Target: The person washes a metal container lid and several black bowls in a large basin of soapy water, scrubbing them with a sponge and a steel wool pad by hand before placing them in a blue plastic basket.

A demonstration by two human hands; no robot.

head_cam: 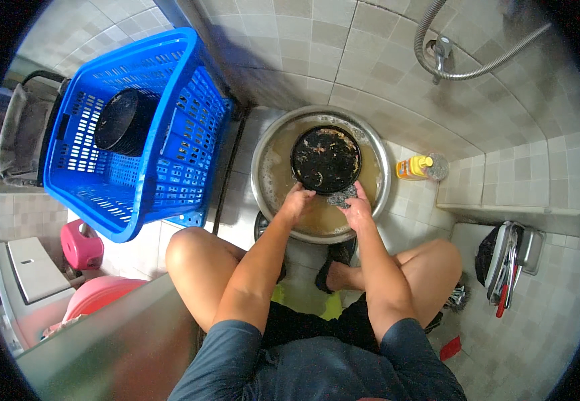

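A round black pan (326, 159), its surface spotted with food residue, is held over a large metal basin (384, 185) of cloudy, sudsy water. My left hand (297, 200) grips the pan's near left edge. In my right hand (358, 205) is a grey metal scouring pad (341, 197), close to the pan's near right edge. Whether the pan's underside touches the water cannot be told.
A blue plastic basket (142, 200) at the left holds a stack of black round pans (127, 123). Right of the basin are a yellow bottle (411, 168) and another scouring pad (438, 167). Metal trays (531, 250) and utensils (505, 273) lie farther right. A shower hose (460, 76) hangs above.
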